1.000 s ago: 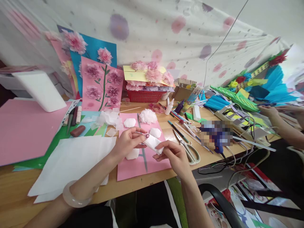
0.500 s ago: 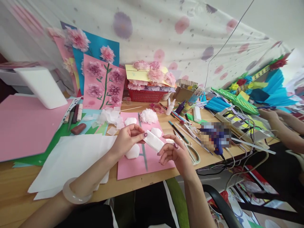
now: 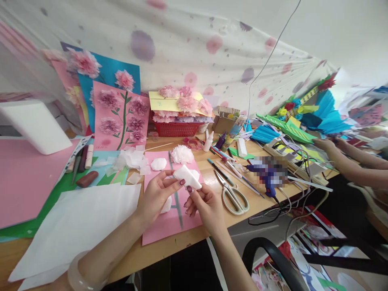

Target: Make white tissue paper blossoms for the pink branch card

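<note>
nearest us, our left hand (image 3: 156, 195) and right hand (image 3: 209, 204) both grasp the folded white paper (image 3: 187, 175), thumbs close together along its near edge, other fingertips partly hidden behind it. its long axis slants from far left to near right, so the left hand pinches toward the left part and the right hand toward the near-right end; neither is nearer, as both touch it. we hold it above the pink card (image 3: 160, 231); how many layers it has, we cannot tell. the scissors (image 3: 232, 196) lie just right of our right hand. beyond the paper we see a ruffled white flower (image 3: 182, 154), then the red basket (image 3: 178, 129).
</note>
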Available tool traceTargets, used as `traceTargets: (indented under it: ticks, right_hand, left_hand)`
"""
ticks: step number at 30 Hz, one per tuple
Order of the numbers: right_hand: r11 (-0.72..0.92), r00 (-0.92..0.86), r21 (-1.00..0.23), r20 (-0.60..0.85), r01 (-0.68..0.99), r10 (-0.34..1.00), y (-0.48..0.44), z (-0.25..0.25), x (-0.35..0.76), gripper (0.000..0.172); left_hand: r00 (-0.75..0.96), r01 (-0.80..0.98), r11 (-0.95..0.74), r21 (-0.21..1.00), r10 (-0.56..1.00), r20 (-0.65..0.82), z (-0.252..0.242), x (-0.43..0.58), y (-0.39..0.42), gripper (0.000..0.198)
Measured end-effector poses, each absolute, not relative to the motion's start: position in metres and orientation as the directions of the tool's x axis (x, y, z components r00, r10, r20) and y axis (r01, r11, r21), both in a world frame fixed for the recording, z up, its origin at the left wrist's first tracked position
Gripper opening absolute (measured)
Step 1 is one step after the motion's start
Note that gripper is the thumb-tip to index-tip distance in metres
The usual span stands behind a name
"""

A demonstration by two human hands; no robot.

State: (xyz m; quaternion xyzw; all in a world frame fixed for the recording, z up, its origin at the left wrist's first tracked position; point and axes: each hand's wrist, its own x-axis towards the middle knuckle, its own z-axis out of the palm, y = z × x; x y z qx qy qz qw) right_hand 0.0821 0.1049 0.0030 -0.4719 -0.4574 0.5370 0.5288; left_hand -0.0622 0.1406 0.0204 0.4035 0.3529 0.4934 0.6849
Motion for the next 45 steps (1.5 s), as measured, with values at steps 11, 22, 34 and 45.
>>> traceTargets:
  ticks: [11, 22, 34, 45]
  right_hand:
    - [0.079, -0.004, -0.996, 0.080, -0.044, 0.997, 0.105, 0.002, 0.072, 0.029]
    - [0.173, -0.066, -0.929, 0.161, 0.328, 0.985, 0.102, 0.008, 0.082, 0.042]
    - [0.089, 0.106, -0.807, 0.184, 0.584, 0.977, 0.092, 0.010, 0.122, 0.040]
    - [-0.187, 0.208, -0.117, 0.197, 0.975, 0.958, 0.084, -0.011, 0.204, 0.016]
  left_hand:
    - [0.106, -0.311, 0.062, 0.948, 0.994, -0.030, 0.017, -0.063, 0.141, 0.020]
    - [0.193, -0.216, 0.024, 0.976, 0.981, 0.019, 0.017, -0.062, 0.139, 0.017]
    - [0.132, -0.245, 0.079, 0.966, 0.990, -0.047, 0.022, -0.064, 0.142, 0.015]
    - [0.174, -0.809, 0.318, 0.495, 0.933, -0.315, 0.022, -0.066, 0.151, 0.008]
